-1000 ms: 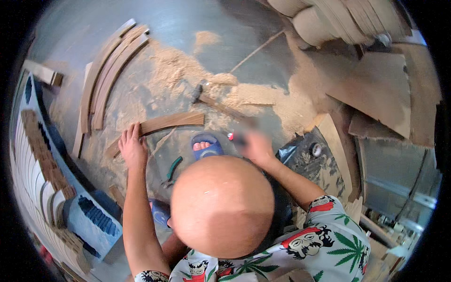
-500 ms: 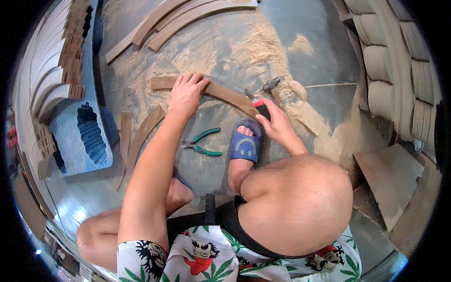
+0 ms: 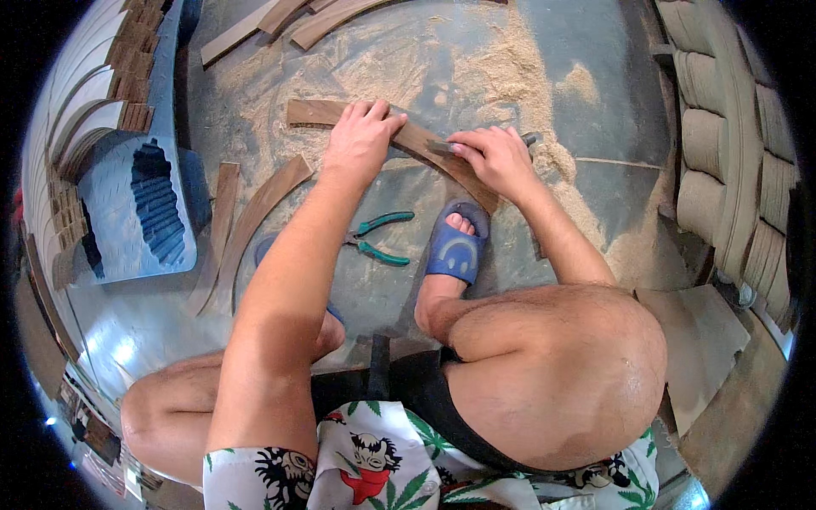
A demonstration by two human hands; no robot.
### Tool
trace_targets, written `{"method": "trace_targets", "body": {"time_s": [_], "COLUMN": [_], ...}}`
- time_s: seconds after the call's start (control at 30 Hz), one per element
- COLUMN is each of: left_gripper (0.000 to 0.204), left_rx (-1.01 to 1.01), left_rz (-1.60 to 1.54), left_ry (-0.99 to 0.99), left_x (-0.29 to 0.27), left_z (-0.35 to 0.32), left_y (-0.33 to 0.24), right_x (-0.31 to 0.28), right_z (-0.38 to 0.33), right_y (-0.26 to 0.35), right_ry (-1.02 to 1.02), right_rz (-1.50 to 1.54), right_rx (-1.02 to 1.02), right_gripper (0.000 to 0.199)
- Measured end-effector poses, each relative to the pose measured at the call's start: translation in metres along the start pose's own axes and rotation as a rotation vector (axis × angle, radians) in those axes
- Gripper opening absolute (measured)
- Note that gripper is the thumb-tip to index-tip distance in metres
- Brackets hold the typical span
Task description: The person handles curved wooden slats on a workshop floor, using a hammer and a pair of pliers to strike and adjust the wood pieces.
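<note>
A curved brown wooden strip (image 3: 316, 113) lies across the floor in front of me. My left hand (image 3: 364, 138) grips its left half, fingers bent over the far edge. On the strip's right half, my right hand (image 3: 495, 159) is closed round a metal-tipped hand tool (image 3: 439, 146); its grey end points left over the wood and its handle is hidden in the palm. Just beyond those fingers the hammer (image 3: 531, 138) shows only in part. Green-handled pliers (image 3: 384, 238) rest on the floor nearer me, left of my blue sandal (image 3: 453, 252), handles spread.
More curved strips (image 3: 263, 212) lie to the left, and others (image 3: 340, 21) at the far side. Sawdust (image 3: 510, 76) covers much of the floor. A blue plastic crate (image 3: 119, 212) with stacked curved pieces stands left. Stacked brown bundles (image 3: 704, 136) line the right, near a flat board (image 3: 701, 340).
The view has shifted, so the floor things sit higher in the picture. My right hand has turned palm down and moved up along the strip, bringing the tool's tip over it. My left hand keeps its hold.
</note>
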State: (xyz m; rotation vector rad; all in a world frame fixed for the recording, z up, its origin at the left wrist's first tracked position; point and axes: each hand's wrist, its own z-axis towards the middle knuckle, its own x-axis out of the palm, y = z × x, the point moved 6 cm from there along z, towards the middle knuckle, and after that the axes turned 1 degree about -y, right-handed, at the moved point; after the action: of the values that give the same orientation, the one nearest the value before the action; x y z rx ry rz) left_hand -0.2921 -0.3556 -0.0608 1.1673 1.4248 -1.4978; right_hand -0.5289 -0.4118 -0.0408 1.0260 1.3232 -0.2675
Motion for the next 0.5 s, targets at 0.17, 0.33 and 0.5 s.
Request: {"method": "trace_targets", "body": {"time_s": [0.17, 0.33, 0.5], "left_gripper": [0.042, 0.042, 0.045], "left_rx": [-0.08, -0.064, -0.074], "left_rz": [-0.127, -0.121, -0.142], "left_ry": [0.072, 0.101, 0.129], "left_x": [0.001, 0.005, 0.004], "left_z": [0.001, 0.004, 0.007], "left_y": [0.0, 0.004, 0.004], "right_x": [-0.003, -0.006, 0.004], "right_z": [0.02, 0.04, 0.048], "right_y": [-0.003, 0.005, 0.006], "right_ry": [0.107, 0.148, 0.242], "right_rz": [-0.034, -0.202, -0.268], "right_rx": [0.038, -0.082, -0.026], "right_gripper": [0.023, 0.024, 0.028]}}
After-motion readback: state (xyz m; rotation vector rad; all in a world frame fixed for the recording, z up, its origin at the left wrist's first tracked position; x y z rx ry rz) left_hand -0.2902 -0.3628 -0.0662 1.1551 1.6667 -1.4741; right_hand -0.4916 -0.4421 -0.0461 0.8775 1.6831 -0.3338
